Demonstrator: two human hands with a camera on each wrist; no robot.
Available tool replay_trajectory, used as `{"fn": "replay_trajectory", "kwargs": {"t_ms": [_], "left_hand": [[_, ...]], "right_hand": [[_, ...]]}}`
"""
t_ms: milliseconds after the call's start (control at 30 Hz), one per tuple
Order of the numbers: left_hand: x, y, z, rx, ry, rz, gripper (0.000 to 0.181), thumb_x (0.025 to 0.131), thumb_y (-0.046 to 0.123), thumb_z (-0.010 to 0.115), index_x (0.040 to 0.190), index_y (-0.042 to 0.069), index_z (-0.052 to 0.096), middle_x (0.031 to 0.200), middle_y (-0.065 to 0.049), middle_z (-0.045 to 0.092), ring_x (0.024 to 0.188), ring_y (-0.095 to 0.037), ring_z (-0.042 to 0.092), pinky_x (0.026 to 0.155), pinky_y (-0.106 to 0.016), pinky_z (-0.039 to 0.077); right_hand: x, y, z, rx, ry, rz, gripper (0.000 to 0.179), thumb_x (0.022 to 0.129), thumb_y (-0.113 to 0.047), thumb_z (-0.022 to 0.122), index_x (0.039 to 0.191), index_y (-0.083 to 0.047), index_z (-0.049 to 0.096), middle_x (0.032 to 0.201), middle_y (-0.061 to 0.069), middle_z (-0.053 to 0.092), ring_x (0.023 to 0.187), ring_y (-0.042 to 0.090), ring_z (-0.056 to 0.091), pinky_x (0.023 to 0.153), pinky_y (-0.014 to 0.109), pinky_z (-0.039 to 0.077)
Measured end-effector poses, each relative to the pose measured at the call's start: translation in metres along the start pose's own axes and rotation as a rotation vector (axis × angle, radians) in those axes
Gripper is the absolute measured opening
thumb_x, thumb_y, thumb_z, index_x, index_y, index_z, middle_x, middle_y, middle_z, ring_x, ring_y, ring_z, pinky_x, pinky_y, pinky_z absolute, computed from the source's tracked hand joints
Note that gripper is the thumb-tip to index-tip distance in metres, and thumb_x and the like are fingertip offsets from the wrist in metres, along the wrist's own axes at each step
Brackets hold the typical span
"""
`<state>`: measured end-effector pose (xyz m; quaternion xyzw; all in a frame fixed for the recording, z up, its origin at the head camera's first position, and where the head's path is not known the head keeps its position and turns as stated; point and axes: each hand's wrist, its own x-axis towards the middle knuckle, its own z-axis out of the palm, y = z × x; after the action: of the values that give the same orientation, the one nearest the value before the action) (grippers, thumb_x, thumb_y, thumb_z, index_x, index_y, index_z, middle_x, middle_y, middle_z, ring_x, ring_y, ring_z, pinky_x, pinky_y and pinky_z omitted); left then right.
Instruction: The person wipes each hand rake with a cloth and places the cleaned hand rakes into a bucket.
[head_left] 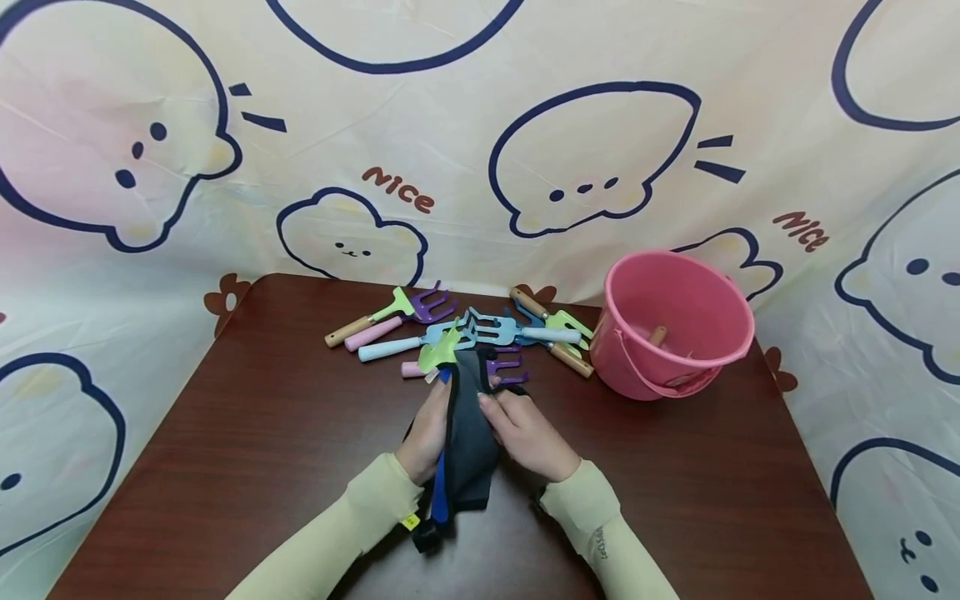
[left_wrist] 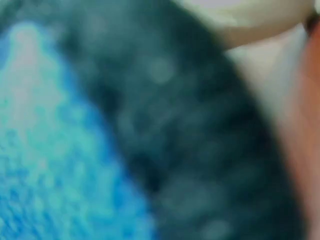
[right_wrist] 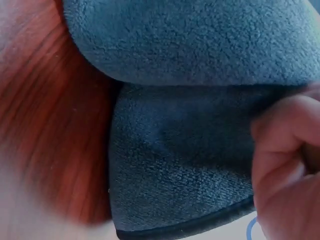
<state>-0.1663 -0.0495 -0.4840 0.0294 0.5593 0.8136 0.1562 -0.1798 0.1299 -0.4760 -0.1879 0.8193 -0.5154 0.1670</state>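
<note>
A grey cloth (head_left: pixel 472 433) with dark edging and a blue side hangs between both hands above the table, its surface plush in the right wrist view. My left hand (head_left: pixel 426 429) grips the cloth's left side, its fingers mostly hidden behind it. My right hand (head_left: pixel 528 433) pinches the right side between thumb and fingers; in the right wrist view its curled fingers (right_wrist: pixel 285 135) press against the grey fabric. A green trowel head (head_left: pixel 438 354) shows just above the cloth; whether it is held inside cannot be told. The left wrist view shows only blurred blue fabric (left_wrist: pixel 65 150) and dark edging.
Small garden tools lie beyond the hands: a blue fork (head_left: pixel 498 331), a purple fork (head_left: pixel 429 304), a green-headed tool with a wooden handle (head_left: pixel 348 332) and others. A pink bucket (head_left: pixel 626 367) with a wooden-handled item inside stands back right. A patterned curtain (head_left: pixel 450 125) backs the brown table (head_left: pixel 262 467).
</note>
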Motion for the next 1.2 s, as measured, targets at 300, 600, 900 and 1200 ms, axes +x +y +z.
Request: {"fn": "replay_trajectory", "kwargs": {"t_ms": [300, 600, 900, 1200], "left_hand": [[0.012, 0.004, -0.006, 0.254, 0.138, 0.209, 0.047, 0.114, 0.034, 0.034, 0.116, -0.007, 0.057, 0.096, -0.006, 0.067, 0.087, -0.01, 0.064, 0.084, -0.024, 0.051], [0.013, 0.003, -0.006, 0.959, 0.011, 0.551, 0.035, 0.106, 0.008, 0.054, 0.137, -0.007, 0.058, 0.131, -0.021, 0.067, 0.12, -0.031, 0.065, 0.101, -0.051, 0.053], [0.015, -0.001, -0.006, 1.266, 0.054, 0.742, 0.008, 0.103, 0.011, 0.059, 0.106, 0.003, 0.059, 0.096, -0.008, 0.064, 0.09, -0.024, 0.058, 0.081, -0.04, 0.047], [0.022, -0.004, -0.016, 1.336, -0.027, 0.857, 0.013, 0.101, 0.01, 0.06, 0.109, 0.0, 0.06, 0.102, -0.013, 0.068, 0.093, -0.026, 0.061, 0.084, -0.041, 0.051]], "right_hand": [[-0.003, -0.005, -0.013, -0.285, 0.104, -0.125, 0.032, 0.108, -0.039, 0.055, 0.089, -0.019, 0.071, 0.073, -0.007, 0.065, 0.064, 0.003, 0.059, 0.062, 0.025, 0.051], [-0.021, -0.023, -0.033, 0.158, 0.232, -0.211, 0.03, 0.113, -0.022, 0.044, 0.102, -0.001, 0.063, 0.072, 0.015, 0.064, 0.05, 0.019, 0.057, 0.046, 0.032, 0.051], [-0.019, -0.032, -0.022, 0.558, 0.177, 0.011, 0.026, 0.11, -0.025, 0.051, 0.101, -0.002, 0.058, 0.065, 0.001, 0.059, 0.046, 0.011, 0.049, 0.044, 0.02, 0.042], [-0.022, -0.034, -0.027, 0.714, 0.173, 0.079, 0.024, 0.11, -0.024, 0.049, 0.092, -0.01, 0.057, 0.063, -0.003, 0.056, 0.045, 0.008, 0.047, 0.042, 0.018, 0.038]]}}
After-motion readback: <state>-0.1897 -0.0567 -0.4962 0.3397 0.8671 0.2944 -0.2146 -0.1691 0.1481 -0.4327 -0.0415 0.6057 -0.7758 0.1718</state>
